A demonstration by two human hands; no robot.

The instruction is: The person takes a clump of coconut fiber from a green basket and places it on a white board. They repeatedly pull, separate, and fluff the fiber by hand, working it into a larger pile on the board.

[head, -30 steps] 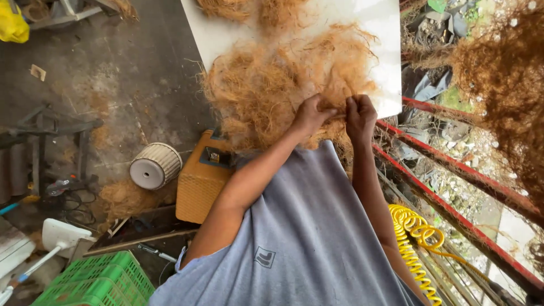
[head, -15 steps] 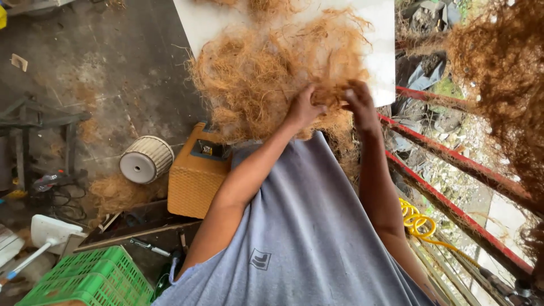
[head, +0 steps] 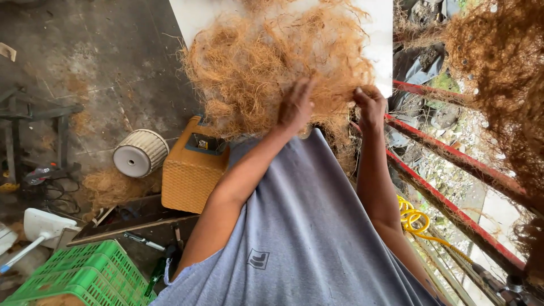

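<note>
Green crate (head: 85, 272) seen lower left, contents unclear. Fibre (head: 266, 62) heaped on bench (head: 379, 51); left hand (head: 296, 106) spread in it, right hand (head: 369, 105) pinched on strands.

A big loose heap of brown fibre (head: 272, 62), dry and tangled, lies spread over the white board (head: 381, 51), covering most of it. Its near edge spills past the board's near rim, with stray strands sticking out on every side.

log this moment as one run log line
left hand: in coir fibre pile | right hand: pinching fibre strands | surface: white board
</note>
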